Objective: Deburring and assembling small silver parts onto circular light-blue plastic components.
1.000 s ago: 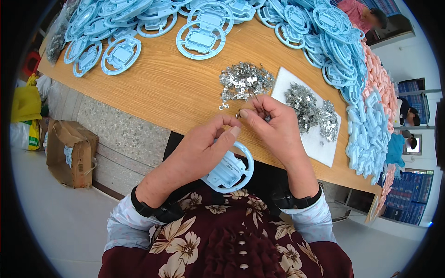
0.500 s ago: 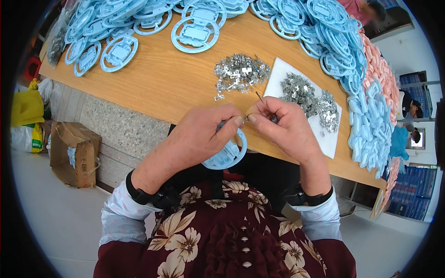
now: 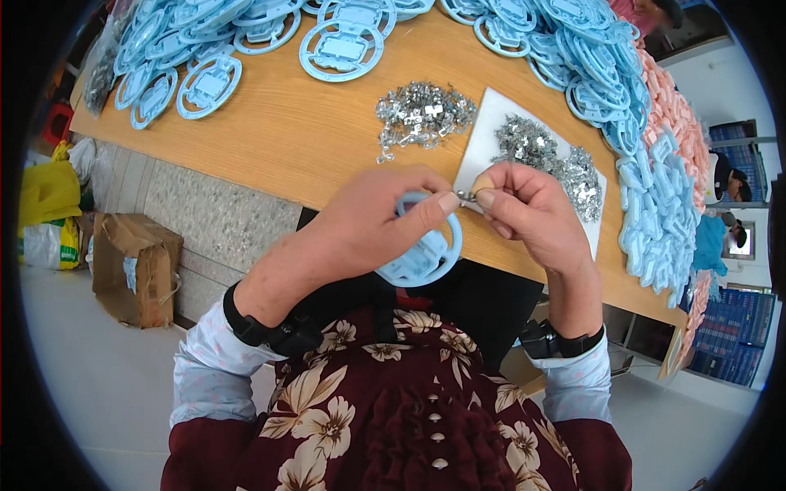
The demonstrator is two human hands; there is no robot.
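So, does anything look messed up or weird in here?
Yes, the cardboard box on the floor at the left looks battered: its edges seem bent and ragged. The blue wheel-shaped piece in the left hand looks fine, as far as it shows.

"How does the left hand look from where you stand?"
"Thumb stretched toward two o'clock, index finger arched above it. The left forearm slants toward two as well."
"And the right hand?"
"At the left's three o'clock, fingers bent in a pinch. The right forearm aims at eleven."
"Thumb tips close, then?"
"Just beside each other."
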